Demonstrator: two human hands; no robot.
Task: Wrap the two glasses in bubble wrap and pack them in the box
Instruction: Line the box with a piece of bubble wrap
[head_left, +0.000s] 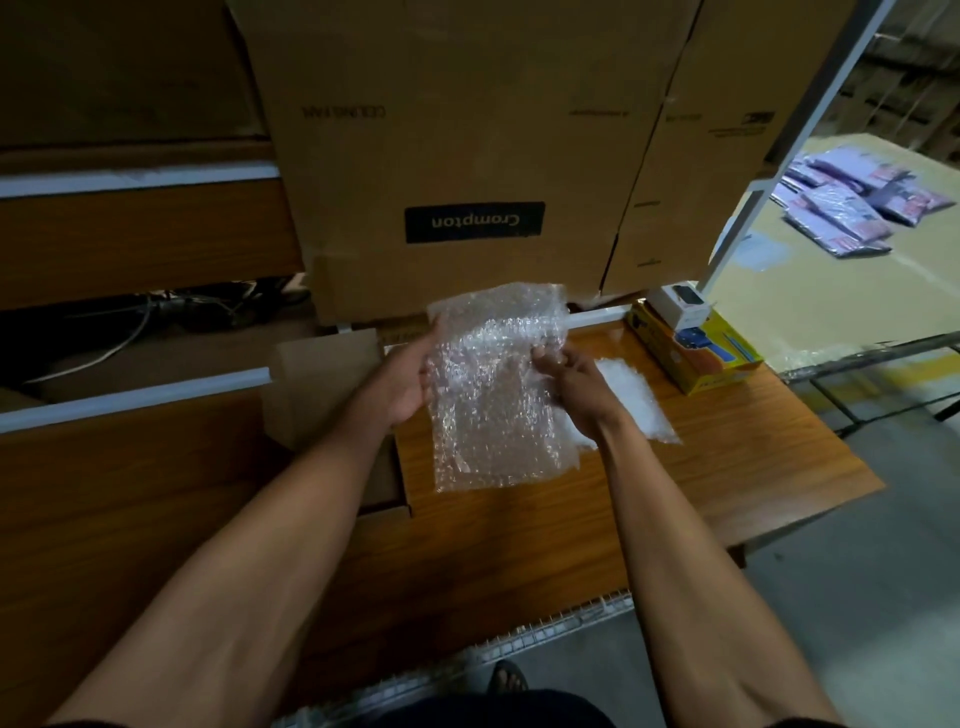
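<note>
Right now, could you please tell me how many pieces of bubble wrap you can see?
2: one bubble wrap sheet held up in both hands, and a second piece lying on the table right of it. More may be hidden underneath.

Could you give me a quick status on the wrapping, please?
Left hand and right hand hold bubble wrap above table. No glasses visible. Box at left.

"Crompton", upside down, on the large carton

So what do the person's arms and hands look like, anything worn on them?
Both forearms are bare up to the frame's bottom edge, with no sleeves in view. The left hand and right hand show no gloves, and no watch or bracelet at either wrist. Rings are too dim to rule out.
</note>
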